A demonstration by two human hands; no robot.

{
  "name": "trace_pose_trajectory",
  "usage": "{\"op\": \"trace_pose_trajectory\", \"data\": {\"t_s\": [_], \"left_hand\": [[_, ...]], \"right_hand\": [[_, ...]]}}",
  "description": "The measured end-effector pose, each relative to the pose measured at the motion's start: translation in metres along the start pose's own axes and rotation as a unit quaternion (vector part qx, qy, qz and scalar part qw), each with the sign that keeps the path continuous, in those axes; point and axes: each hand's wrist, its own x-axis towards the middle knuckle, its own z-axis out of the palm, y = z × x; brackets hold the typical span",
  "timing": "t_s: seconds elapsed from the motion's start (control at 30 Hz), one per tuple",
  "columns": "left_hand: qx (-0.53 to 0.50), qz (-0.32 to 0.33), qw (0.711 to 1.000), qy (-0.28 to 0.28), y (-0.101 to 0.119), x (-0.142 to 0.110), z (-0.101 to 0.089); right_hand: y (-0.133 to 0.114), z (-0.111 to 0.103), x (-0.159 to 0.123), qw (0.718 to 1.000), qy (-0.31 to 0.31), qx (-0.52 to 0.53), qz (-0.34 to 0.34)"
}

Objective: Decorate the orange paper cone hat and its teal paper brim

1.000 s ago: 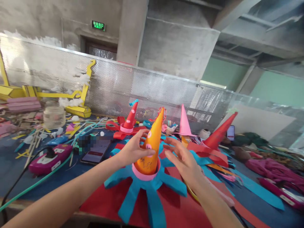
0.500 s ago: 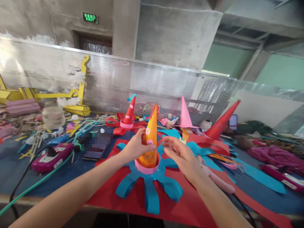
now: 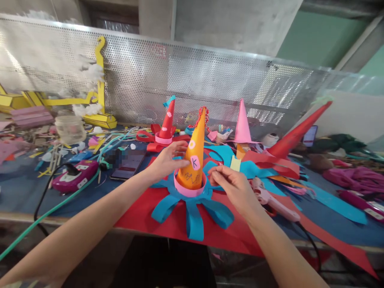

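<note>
An orange paper cone [image 3: 195,150] stands in a pink paper ring [image 3: 189,191] on a base of curled blue paper strips [image 3: 195,224]. It bears a pink patch with a "K", dark handwriting and red frills near the tip. My left hand [image 3: 169,160] is at the cone's left side, fingers apart, thumb near the patch; whether it touches the cone I cannot tell. To the cone's right, my right hand [image 3: 229,182] has thumb and fingertips closed together beside a blue strip. What they hold, if anything, is hidden.
Red paper [image 3: 141,216] lies beneath the blue strips. A pink glue gun [image 3: 277,204] is right of my right hand. Behind stand a red cone [image 3: 168,120], a pink cone [image 3: 242,124] and a leaning red cone [image 3: 300,130]. A phone [image 3: 127,166] and purple power strip [image 3: 76,176] lie left.
My view has tilted downward. My left hand has loosened from around the cone and sits at its left. My right hand's spread fingers have closed together. The cone has turned, showing the "K".
</note>
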Motion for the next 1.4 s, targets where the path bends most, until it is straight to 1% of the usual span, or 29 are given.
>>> {"op": "trace_pose_trajectory", "data": {"t_s": [0.1,0.17,0.23,0.3,0.37,0.43,0.5,0.53,0.6,0.7,0.77,0.83,0.9,1.03,1.13,1.27,1.33,1.4], "left_hand": [[0.056,-0.019,0.997,0.052,0.002,-0.005,-0.005],[0.091,-0.03,0.994,0.049,0.006,-0.013,-0.01],[0.148,-0.036,0.988,0.008,0.012,-0.026,-0.014],[0.235,-0.04,0.97,-0.042,0.02,-0.042,-0.015],[0.309,-0.027,0.947,-0.09,0.028,-0.058,-0.007],[0.35,0.028,0.923,-0.157,0.034,-0.074,0.008],[0.377,0.09,0.888,-0.246,0.036,-0.086,0.026],[0.404,0.1,0.871,-0.26,0.036,-0.09,0.035],[0.451,0.088,0.844,-0.275,0.035,-0.095,0.049],[0.493,0.05,0.822,-0.28,0.031,-0.097,0.059],[0.505,0.048,0.816,-0.278,0.028,-0.096,0.062],[0.516,0.053,0.813,-0.265,0.024,-0.097,0.065],[0.524,0.056,0.813,-0.25,0.02,-0.099,0.067],[0.528,0.071,0.812,-0.236,0.012,-0.105,0.068],[0.534,0.079,0.808,-0.235,0.011,-0.107,0.064],[0.524,0.074,0.806,-0.266,0.02,-0.101,0.057],[0.514,0.057,0.806,-0.286,0.024,-0.096,0.055],[0.505,0.041,0.81,-0.293,0.025,-0.093,0.055]], "right_hand": [[0.0,-0.001,-0.004,0.999,-0.019,-0.031,-0.003],[0.001,-0.004,-0.009,0.998,-0.027,-0.064,-0.003],[0.003,-0.009,-0.015,0.994,-0.03,-0.105,-0.003],[0.006,-0.016,-0.021,0.989,-0.03,-0.141,-0.004],[0.008,-0.021,-0.025,0.985,-0.043,-0.17,-0.01],[0.009,-0.024,-0.027,0.975,-0.087,-0.205,-0.029],[0.009,-0.024,-0.027,0.953,-0.151,-0.257,-0.049],[0.009,-0.023,-0.025,0.938,-0.182,-0.29,-0.054],[0.009,-0.02,-0.021,0.905,-0.222,-0.359,-0.06],[0.008,-0.018,-0.015,0.862,-0.249,-0.435,-0.078],[0.008,-0.018,-0.013,0.845,-0.263,-0.456,-0.092],[0.008,-0.019,-0.011,0.839,-0.272,-0.46,-0.103],[0.009,-0.023,-0.01,0.842,-0.276,-0.45,-0.115],[0.013,-0.028,-0.01,0.857,-0.282,-0.412,-0.124],[0.017,-0.025,-0.011,0.852,-0.264,-0.428,-0.146],[0.021,-0.018,-0.011,0.844,-0.235,-0.442,-0.192],[0.024,-0.019,-0.009,0.842,-0.22,-0.449,-0.204],[0.027,-0.022,-0.009,0.837,-0.213,-0.459,-0.206]]}}
